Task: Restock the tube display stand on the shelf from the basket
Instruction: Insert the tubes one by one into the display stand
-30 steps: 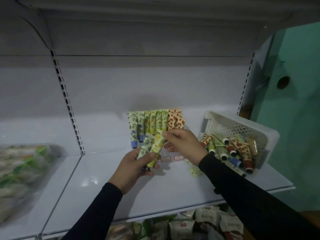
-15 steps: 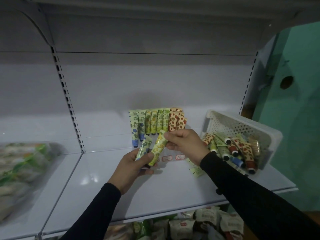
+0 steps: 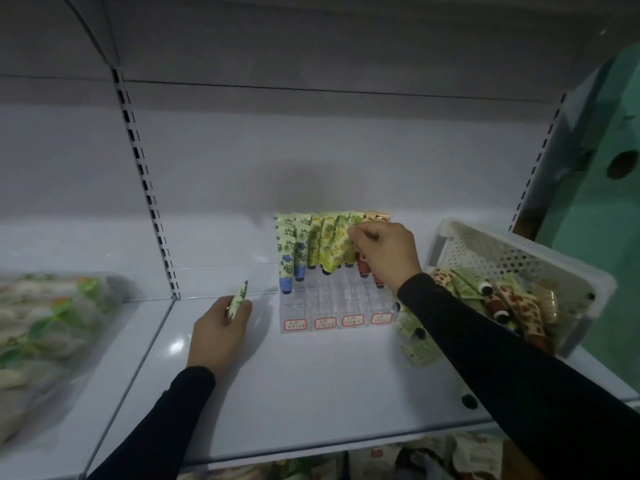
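The white shelf (image 3: 277, 386) in front of me carries a clear stand (image 3: 332, 306) near the back. To its right sits a white basket (image 3: 512, 251), tilted. Two loose tubes (image 3: 415, 341) lie between them. A plastic bag (image 3: 41, 327) rests on the neighbouring shelf, left.

Mostly plastic and painted metal in my view.
I see a glossy white metal shelf (image 3: 298, 386) catching a light spot, a clear glossy plastic tiered display stand (image 3: 332, 303) with paper-looking red-bordered labels, smooth printed green floral tubes (image 3: 332, 247) with a soft sheen, a matt white perforated plastic basket (image 3: 512, 258), crinkled shiny clear plastic bags (image 3: 45, 317), and my matt black cloth sleeves (image 3: 519, 362).
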`<state>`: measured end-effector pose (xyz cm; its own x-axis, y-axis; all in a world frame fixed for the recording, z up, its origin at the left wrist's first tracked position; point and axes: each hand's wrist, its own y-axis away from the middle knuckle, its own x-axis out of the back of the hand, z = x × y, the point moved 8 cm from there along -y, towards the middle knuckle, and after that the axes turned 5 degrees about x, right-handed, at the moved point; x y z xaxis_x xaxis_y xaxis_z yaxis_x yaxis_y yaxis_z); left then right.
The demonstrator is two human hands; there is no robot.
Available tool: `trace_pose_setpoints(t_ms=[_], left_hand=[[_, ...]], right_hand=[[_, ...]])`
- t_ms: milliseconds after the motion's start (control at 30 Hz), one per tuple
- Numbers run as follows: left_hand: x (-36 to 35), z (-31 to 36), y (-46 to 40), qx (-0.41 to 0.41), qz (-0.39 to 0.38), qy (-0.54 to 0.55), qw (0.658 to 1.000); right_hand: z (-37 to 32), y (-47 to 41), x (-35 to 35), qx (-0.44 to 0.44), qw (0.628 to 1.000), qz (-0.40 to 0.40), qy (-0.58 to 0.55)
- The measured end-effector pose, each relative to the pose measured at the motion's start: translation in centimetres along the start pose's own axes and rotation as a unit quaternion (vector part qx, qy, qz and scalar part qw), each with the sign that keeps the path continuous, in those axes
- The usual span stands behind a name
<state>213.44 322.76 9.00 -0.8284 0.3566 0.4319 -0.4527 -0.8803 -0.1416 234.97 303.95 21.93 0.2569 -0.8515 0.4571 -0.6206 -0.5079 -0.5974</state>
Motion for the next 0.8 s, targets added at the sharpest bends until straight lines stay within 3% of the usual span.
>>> trace_pose_setpoints(t_ms=[800], left_hand=[[0.1, -0.4, -0.4, 0.016, 0.010, -0.003, 1.000]], right_hand=[[-0.3, -3.1, -5.4, 0.029, 0.997, -0.032, 0.064]])
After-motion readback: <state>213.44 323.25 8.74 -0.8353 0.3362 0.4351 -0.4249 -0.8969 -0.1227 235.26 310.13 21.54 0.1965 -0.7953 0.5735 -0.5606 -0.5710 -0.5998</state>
